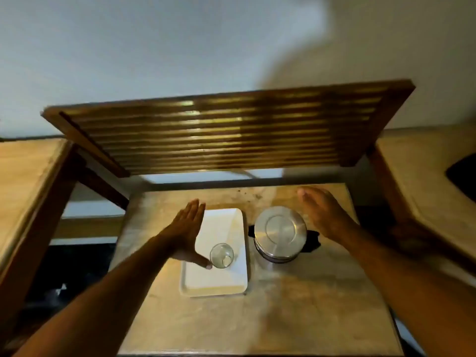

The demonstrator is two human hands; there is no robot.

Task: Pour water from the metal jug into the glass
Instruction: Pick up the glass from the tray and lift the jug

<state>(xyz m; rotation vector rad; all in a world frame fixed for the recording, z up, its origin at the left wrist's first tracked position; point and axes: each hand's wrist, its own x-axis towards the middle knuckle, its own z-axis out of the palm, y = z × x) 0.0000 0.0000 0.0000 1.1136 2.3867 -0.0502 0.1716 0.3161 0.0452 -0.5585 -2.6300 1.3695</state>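
Both forearms are reaching over the pale stone table (283, 318) below a slatted wooden shelf (219, 135), and I'm seeing my left hand (186, 231) flat and spread, thumb touching the glass (221, 255) standing on the white tray (221, 282), my right hand (325, 215) hovering open beside the lidded metal jug (279, 233).

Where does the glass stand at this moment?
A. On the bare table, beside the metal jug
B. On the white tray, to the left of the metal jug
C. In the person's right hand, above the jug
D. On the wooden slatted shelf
B: the glass stands upright on the white tray, with the lidded metal jug to its right on the table, and neither hand grips it.
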